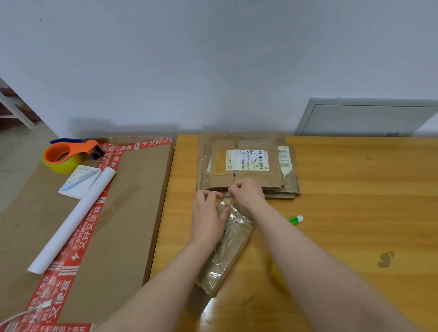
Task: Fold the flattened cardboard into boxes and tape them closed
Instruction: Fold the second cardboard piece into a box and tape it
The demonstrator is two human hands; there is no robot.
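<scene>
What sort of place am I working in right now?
Probably a makeshift packing spot: flattened, labelled cardboard boxes stacked on a wooden table, and a tape dispenser on a large taped carton beside it.

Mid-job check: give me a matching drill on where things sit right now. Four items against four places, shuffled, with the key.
Items
1. tape dispenser
2. flattened cardboard stack
3. green-and-white pen
4. taped small box

Places
A. alone on the wooden table, right of the right hand
B. on the table, held at its far end by the left hand and right hand
C. on the large brown box left of the table
D. at the table's far edge, by the wall

Pairs: 1-C, 2-D, 3-A, 4-B
</scene>
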